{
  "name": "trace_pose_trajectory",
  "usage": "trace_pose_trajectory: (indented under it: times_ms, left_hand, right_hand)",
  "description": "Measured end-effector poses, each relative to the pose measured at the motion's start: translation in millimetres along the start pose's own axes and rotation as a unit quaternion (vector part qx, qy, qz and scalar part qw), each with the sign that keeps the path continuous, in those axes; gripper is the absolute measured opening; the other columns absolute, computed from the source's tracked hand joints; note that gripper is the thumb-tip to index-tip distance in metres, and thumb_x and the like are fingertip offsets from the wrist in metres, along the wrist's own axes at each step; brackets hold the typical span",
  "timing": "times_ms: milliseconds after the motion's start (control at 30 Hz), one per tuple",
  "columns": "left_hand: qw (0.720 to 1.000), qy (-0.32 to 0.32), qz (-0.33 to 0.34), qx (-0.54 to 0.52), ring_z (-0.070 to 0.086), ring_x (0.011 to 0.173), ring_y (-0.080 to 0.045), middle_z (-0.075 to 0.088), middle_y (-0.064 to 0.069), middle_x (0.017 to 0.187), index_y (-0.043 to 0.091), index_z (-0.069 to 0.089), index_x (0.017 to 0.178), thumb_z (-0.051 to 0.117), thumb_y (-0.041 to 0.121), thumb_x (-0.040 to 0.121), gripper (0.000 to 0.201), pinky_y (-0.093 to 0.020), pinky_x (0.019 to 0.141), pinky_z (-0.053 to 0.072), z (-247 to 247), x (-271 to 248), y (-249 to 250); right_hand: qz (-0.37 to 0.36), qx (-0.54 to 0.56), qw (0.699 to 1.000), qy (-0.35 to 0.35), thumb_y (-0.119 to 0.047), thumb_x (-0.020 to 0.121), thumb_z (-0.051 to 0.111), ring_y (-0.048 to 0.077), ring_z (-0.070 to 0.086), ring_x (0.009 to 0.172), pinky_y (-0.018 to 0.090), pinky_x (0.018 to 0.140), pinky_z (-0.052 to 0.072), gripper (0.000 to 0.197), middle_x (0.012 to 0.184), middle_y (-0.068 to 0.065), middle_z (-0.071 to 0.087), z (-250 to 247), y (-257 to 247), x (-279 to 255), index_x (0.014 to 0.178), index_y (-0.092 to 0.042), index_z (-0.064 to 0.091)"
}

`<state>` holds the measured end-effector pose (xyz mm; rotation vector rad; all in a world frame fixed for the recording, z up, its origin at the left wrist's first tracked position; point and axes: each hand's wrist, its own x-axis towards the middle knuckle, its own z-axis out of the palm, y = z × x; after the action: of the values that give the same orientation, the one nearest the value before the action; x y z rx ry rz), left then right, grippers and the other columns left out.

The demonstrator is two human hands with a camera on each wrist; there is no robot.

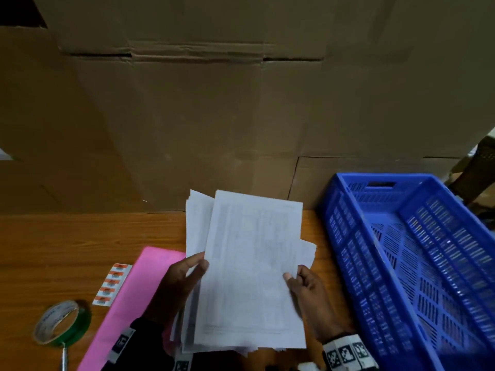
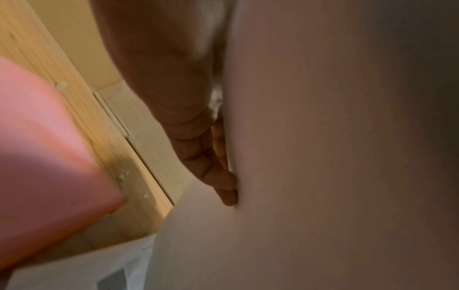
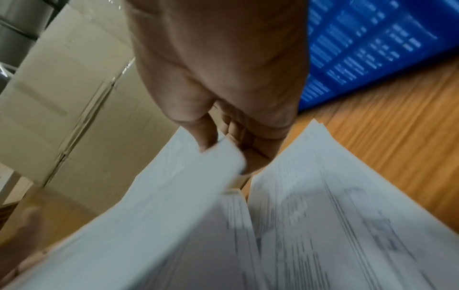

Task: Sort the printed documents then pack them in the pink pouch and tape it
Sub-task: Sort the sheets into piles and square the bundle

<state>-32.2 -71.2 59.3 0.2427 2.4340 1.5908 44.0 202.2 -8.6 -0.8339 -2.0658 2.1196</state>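
Note:
A stack of printed white documents (image 1: 249, 269) is held above the wooden table, its sheets fanned unevenly. My left hand (image 1: 184, 279) grips the stack's left edge, thumb on the top sheet; in the left wrist view the fingers (image 2: 223, 176) lie flat against the paper (image 2: 323, 157). My right hand (image 1: 302, 285) pinches the right edge of the upper sheets; the right wrist view shows the thumb (image 3: 206, 137) on a lifted batch (image 3: 174, 196) parted from the lower pile (image 3: 335, 206). The pink pouch (image 1: 134, 298) lies flat to the left, partly under my left arm. A green tape roll (image 1: 63, 322) stands at the front left.
A blue slotted plastic crate (image 1: 409, 258) sits empty at the right. A strip of orange-and-white labels (image 1: 112, 283) lies beside the pouch. Large cardboard boxes (image 1: 214, 116) wall off the back of the table (image 1: 67, 242).

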Motion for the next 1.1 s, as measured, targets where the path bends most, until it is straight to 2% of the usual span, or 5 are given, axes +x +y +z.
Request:
trace_pose_trajectory:
  times_ms: [100,367,500,700,1100]
  left_hand:
    - [0.999,-0.031,0.003,-0.036,0.062,0.105,0.009,0.069,0.029,0.108,0.031,0.064,0.113,0.072,0.021,0.088,0.028,-0.018,0.098,0.047,0.9,-1.7,2.1]
    - [0.966,-0.112,-0.011,-0.233,0.068,0.109,-0.024,0.073,0.0,0.115,0.016,0.055,0.128,0.076,0.012,0.081,0.052,-0.025,0.08,0.056,-21.5,-19.0,-16.4]
    - [0.975,-0.109,-0.013,-0.192,0.063,0.115,-0.009,0.064,0.01,0.13,0.028,0.015,0.153,0.076,0.017,0.074,0.1,-0.025,0.084,0.057,-31.8,-20.1,-34.4]
    - [0.975,-0.07,0.04,-0.205,0.069,0.107,-0.019,0.072,-0.002,0.116,0.013,0.056,0.126,0.069,0.011,0.079,0.049,-0.027,0.083,0.056,-28.5,-47.6,-21.9]
    - [0.98,0.161,0.034,-0.11,0.066,0.077,0.005,0.073,0.017,0.073,0.017,0.071,0.08,0.074,0.018,0.086,0.007,-0.004,0.067,0.042,51.7,-113.1,13.0]
  right_hand:
    - [0.025,-0.01,0.999,-0.037,-0.03,0.084,0.08,0.03,0.068,0.08,0.045,0.073,0.056,0.033,0.09,0.01,0.072,24.3,-5.4,-15.1,0.085,-0.006,0.058]
    - [0.265,0.238,0.908,-0.219,-0.027,0.097,0.069,0.039,0.059,0.127,0.057,0.11,0.042,0.046,0.137,0.02,0.061,41.0,-13.3,-58.6,0.138,-0.01,0.058]
    - [0.156,0.233,0.941,-0.188,-0.006,0.091,0.072,0.042,0.058,0.126,0.062,0.109,0.042,0.052,0.138,0.022,0.06,44.6,-13.7,-71.8,0.14,-0.005,0.054]
    - [-0.085,0.07,0.994,0.001,0.001,0.083,0.075,0.017,0.074,0.101,0.033,0.081,0.061,0.04,0.111,0.0,0.076,38.1,-38.1,-112.0,0.119,-0.012,0.065]
    - [-0.142,0.114,0.981,0.07,-0.002,0.088,0.072,0.003,0.073,0.092,0.012,0.073,0.054,0.018,0.098,-0.011,0.078,15.3,-9.0,-154.2,0.102,-0.013,0.072]
